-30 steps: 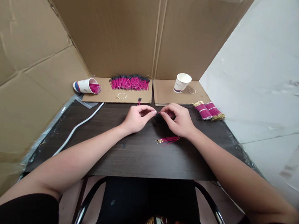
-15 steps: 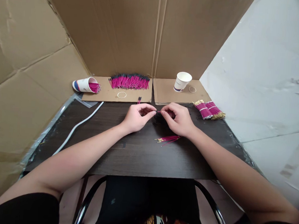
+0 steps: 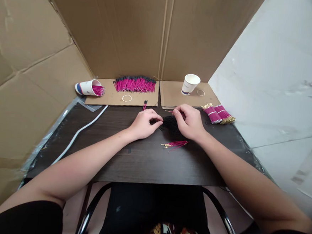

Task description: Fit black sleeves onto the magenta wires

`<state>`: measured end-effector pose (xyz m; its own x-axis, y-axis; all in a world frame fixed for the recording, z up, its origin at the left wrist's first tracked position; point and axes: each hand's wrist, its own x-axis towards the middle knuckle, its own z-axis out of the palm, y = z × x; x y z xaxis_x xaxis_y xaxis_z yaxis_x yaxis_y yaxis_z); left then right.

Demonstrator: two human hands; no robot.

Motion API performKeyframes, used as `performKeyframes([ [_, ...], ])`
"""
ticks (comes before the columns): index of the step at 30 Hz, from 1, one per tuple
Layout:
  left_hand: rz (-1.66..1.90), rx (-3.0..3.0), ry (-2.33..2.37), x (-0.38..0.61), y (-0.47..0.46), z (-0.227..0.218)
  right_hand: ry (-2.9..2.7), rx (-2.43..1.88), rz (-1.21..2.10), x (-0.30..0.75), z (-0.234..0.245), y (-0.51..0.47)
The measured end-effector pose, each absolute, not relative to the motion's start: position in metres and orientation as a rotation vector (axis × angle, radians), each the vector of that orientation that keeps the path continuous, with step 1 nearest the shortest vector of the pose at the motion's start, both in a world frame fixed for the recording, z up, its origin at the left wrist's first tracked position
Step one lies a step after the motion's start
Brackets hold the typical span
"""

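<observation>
Over the dark table, my right hand (image 3: 188, 122) pinches a thin pink wire (image 3: 169, 111) whose metal tip points left. Between my hands lies a heap of small black pieces (image 3: 171, 123), partly covered by my right hand. At the heap's left edge, my left hand (image 3: 146, 124) has thumb and forefinger pressed together; whatever is between them is too small to make out. A few pink wires with black ends (image 3: 145, 105) lie just beyond my left hand. Nearer to me, loose pink wires with gold tips (image 3: 174, 144) are spread below my right hand.
A broad row of black-ended pink wires (image 3: 135, 84) lies on cardboard at the back. Left of it is a tipped paper cup (image 3: 87, 87) holding wires. An upright paper cup (image 3: 190, 84) stands back right, near banded wire bundles (image 3: 217, 114). A white cable (image 3: 81, 131) crosses the left side.
My hands have moved apart from their fingertip-to-fingertip position. My right hand has shifted slightly right with the pink wire, and the black heap shows more.
</observation>
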<state>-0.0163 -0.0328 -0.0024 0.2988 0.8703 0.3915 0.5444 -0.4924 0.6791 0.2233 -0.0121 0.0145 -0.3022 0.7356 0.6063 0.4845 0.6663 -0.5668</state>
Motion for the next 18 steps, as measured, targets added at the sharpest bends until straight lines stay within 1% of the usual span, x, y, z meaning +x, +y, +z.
performKeyframes([
  [3,0.983,2.248,1.241,-0.0178,-0.0331,-0.0028,-1.996,-0.931,0.347,0.2219,0.0122,-0.0129],
  [18,0.904,2.318,1.071,-0.0204,-0.0351,-0.0012,-2.026,-0.922,0.327,0.221,0.0111,-0.0135],
])
